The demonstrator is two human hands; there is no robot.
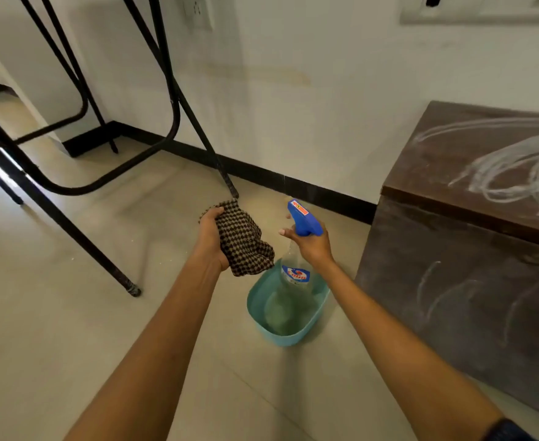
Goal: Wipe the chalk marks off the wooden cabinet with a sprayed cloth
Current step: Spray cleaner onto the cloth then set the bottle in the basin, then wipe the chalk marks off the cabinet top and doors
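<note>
My left hand (211, 237) grips a bunched brown-and-black checked cloth (244, 241), held up in the middle of the view. My right hand (312, 246) holds the neck of a clear spray bottle (295, 272) with a blue trigger head (304, 218), a finger stretched toward the trigger. The nozzle points up and left, close to the cloth. The dark wooden cabinet (471, 249) stands at the right. White chalk scribbles (513, 173) cover its top, and fainter chalk strokes (452, 294) mark its front face.
A teal plastic basin (257, 316) sits on the tiled floor right below the bottle. Black metal table legs (109, 259) cross the left half. A white wall with a black skirting (309, 189) runs behind.
</note>
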